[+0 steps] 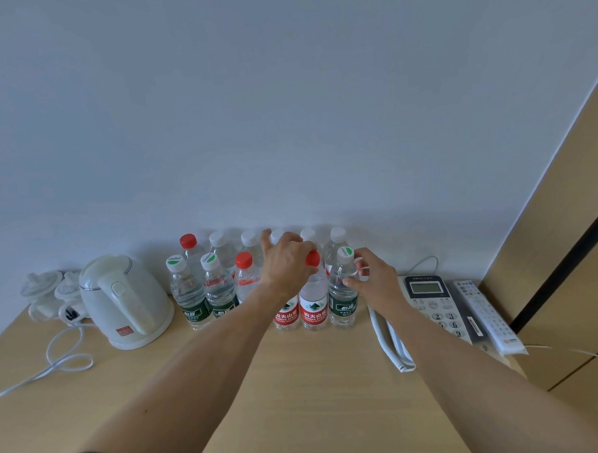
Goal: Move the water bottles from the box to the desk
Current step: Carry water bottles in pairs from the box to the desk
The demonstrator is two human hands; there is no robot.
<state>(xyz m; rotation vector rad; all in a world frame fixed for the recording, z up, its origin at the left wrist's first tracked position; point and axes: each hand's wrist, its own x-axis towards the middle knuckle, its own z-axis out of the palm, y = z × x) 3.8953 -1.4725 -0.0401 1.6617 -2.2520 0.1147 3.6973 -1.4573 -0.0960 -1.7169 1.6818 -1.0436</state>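
Observation:
Two rows of water bottles stand on the wooden desk [297, 380] against the wall. My left hand [285, 263] curls over the neck of a red-capped, red-label bottle [314, 311] in the front row; its cap shows past my fingers. Another red-label bottle [286, 317] stands partly hidden under my left wrist. My right hand [375, 279] pinches the shoulder of a green-label bottle [343, 303] at the row's right end. More front-row bottles [204, 292] stand to the left. White-capped bottles [337, 236] fill the back row. No box is in view.
A white electric kettle [126, 299] stands left of the bottles, with its cord [62, 360] looped on the desk and white cups [48, 288] behind it. A desk phone [431, 306] and a remote control [485, 315] lie to the right. A wooden panel [565, 232] rises at the right.

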